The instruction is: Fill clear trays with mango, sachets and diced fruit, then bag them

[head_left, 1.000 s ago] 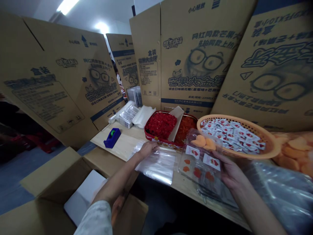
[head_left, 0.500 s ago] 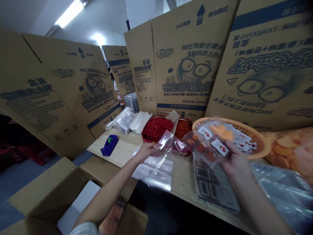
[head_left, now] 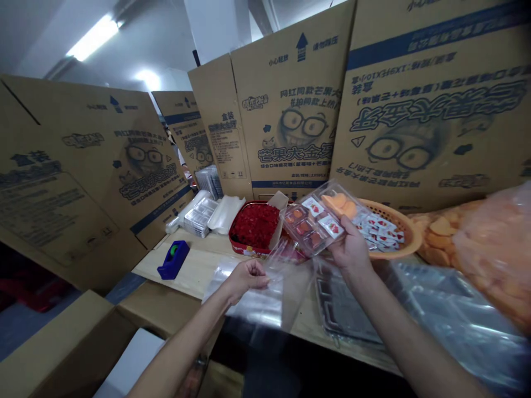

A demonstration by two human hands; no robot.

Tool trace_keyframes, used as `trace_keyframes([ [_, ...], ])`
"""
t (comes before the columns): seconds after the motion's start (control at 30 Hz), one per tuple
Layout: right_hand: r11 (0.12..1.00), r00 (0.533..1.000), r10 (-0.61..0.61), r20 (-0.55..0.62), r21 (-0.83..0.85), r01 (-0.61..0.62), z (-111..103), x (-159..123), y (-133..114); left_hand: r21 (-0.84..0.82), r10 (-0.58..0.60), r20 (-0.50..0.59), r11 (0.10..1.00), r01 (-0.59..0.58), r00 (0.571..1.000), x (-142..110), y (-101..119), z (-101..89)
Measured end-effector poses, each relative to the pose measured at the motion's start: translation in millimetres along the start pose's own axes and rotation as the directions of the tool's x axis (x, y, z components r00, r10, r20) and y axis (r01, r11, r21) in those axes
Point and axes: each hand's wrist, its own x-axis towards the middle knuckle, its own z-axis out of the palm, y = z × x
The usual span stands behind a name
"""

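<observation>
My right hand [head_left: 352, 249] grips a clear plastic tray [head_left: 317, 243] by its right edge and holds it tilted above the table. In its compartments lie orange pieces [head_left: 341, 203], small reddish-orange pieces and two white sachets [head_left: 331, 225] with a red print. The fingers of my left hand [head_left: 248, 279] pinch a clear plastic bag [head_left: 286, 271], which hangs open just left of the tray. Below my left hand, a pile of flat clear bags [head_left: 253, 304] lies on the table edge. Under the held tray stand stacked empty trays [head_left: 344, 309].
Behind sit a red tin [head_left: 253, 226] of red pieces and an orange basket [head_left: 409, 232] of sachets. A blue tape dispenser [head_left: 174, 260] stands left, near clear trays [head_left: 201, 214]. Bagged orange pieces [head_left: 443, 237] lie right. Cardboard boxes [head_left: 298, 127] wall the back; an open carton [head_left: 83, 337] stands lower left.
My left hand has lifted a clear bag off the pile and drawn it toward the tray. My right hand has raised the tray and brought it left, beside the bag. The view has turned right.
</observation>
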Motion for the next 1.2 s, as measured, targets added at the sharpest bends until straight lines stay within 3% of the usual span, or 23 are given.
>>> trace_keyframes([
  [0.17, 0.998, 0.999, -0.034, 0.000, -0.059, 0.034, -6, -3, 4, -0.162, -0.049, -0.009, 0.986, 0.047, 0.999, 0, -4, 2.1],
  [0.4, 0.994, 0.999, 0.031, 0.045, -0.105, -0.027, -16, -1, 6, -0.284, -0.089, -0.078, 0.957, 0.064, 0.993, 1, -6, 9.3],
  [0.7, 0.985, 0.996, 0.057, 0.074, -0.169, -0.043, -25, 0, 7, -0.281, -0.065, -0.202, 0.960, 0.006, 0.977, -2, -2, 5.8],
  [0.8, 0.984, 0.993, 0.082, 0.080, -0.168, -0.068, -23, -2, 11, -0.266, -0.064, -0.140, 0.964, 0.025, 0.988, -3, -2, 6.4],
  [1.03, 0.959, 0.972, 0.195, 0.131, -0.235, -0.161, -11, -10, 8, -0.006, -0.098, 0.162, 0.995, 0.100, 0.982, -4, 8, 3.6],
  [1.2, 0.920, 0.947, 0.290, 0.138, -0.315, -0.236, -10, -17, 11, -0.031, -0.102, 0.188, 0.993, 0.110, 0.977, 5, 10, 9.0],
])
